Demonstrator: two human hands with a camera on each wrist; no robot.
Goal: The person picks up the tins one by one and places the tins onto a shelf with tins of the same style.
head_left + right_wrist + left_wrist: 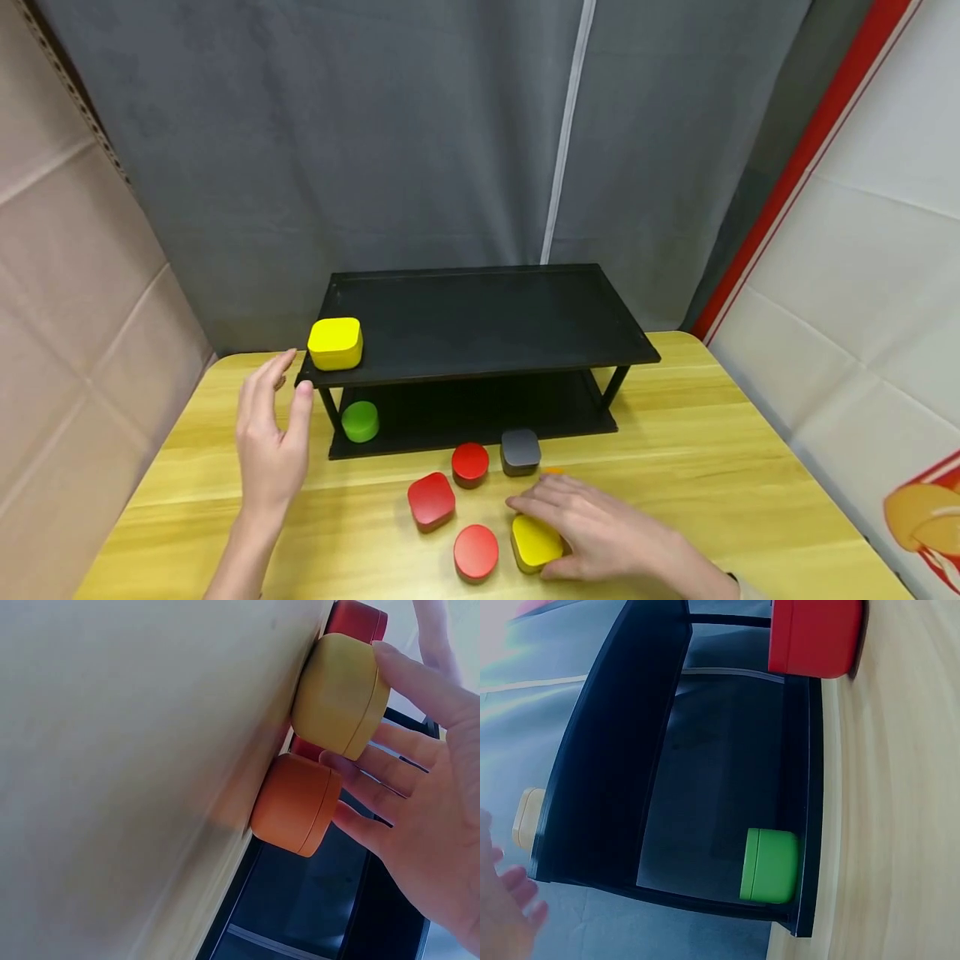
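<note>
My right hand (592, 529) grips a rounded-square yellow box (536, 543) on the table, thumb on one side and fingers on the other. Just beyond it stands an orange box (296, 806), close to the fingertips in the right wrist view and mostly covered by the hand in the head view. My left hand (270, 442) is raised beside the left end of a black two-tier shelf (487, 321), fingers spread and holding nothing. Near those fingers, another yellow box (335, 343) sits on the upper tier's front left corner. A round green box (361, 422) occupies the lower tier's left end.
In front of the shelf are two round red boxes (470, 465), a square red box (432, 502) and a dark grey box (521, 452), all on the wooden table (720, 467). A grey curtain (420, 150) hangs behind; pale panels flank both sides.
</note>
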